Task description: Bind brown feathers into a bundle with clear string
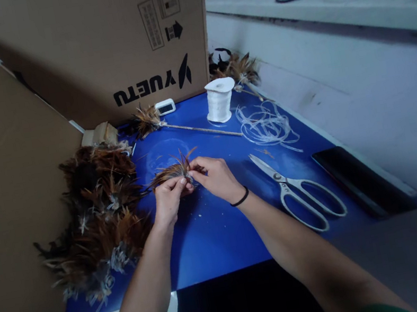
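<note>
Between my two hands, above the blue table (215, 241), is a small bunch of brown feathers (171, 173). My left hand (171, 197) pinches the bunch near its pale tied end, thumb on top. The fingertips of my right hand (215, 175) close on the same end from the right, and a few feathers stick up between the hands. Fine detail at the fingertips is too small to make out. Right of my right hand lie metal scissors (299, 191), blades slightly apart. Beyond them is a loose tangle of clear plastic strips (267, 124).
Feather bunches (102, 218) are heaped along the left edge. Farther back are a feather-tipped stick (199, 129), a white spool (220, 101) and a small white device (165, 107). A dark phone-like slab (362, 180) lies at right. Large cardboard boxes (84, 43) wall the back and left.
</note>
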Demonstrator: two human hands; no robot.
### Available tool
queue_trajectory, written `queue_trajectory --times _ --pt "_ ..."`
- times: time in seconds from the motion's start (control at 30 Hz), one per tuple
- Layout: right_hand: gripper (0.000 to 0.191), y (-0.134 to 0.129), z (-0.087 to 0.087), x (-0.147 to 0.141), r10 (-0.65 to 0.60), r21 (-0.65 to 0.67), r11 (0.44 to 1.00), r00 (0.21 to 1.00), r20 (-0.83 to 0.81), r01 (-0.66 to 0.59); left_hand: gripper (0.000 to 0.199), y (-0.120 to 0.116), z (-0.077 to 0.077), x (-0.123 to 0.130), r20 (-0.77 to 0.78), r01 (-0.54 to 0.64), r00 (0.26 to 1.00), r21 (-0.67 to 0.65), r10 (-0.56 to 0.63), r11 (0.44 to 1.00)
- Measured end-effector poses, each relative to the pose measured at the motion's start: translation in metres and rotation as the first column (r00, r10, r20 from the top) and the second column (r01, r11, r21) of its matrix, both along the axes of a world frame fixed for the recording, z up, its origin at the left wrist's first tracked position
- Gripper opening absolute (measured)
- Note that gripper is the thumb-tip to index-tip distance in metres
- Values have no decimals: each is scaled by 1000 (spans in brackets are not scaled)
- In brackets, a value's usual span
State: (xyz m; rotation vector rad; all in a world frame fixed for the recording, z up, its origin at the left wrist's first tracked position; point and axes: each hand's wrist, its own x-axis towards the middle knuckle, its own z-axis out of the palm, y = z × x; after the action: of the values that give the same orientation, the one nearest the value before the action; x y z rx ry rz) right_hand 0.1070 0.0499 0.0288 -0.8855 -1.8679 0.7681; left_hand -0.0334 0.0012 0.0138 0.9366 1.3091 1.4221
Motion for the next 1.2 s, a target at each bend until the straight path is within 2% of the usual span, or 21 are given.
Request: queue_trajectory --times 0.5,0.93,1.2 --pt "11 0 -1 0 14 -15 1000 1000 -26 -14 26 0 0 -1 -40 23 999 -9 -23 1000" --pt "11 1 -3 -1 44 -176 982 988 -148 -70 28 -1 1 0 -61 34 998 -10 -35 999" --pt "11 -3 -3 -5 21 -153 987 993 -120 -39 27 0 1 -1 -41 39 998 -20 -40 999"
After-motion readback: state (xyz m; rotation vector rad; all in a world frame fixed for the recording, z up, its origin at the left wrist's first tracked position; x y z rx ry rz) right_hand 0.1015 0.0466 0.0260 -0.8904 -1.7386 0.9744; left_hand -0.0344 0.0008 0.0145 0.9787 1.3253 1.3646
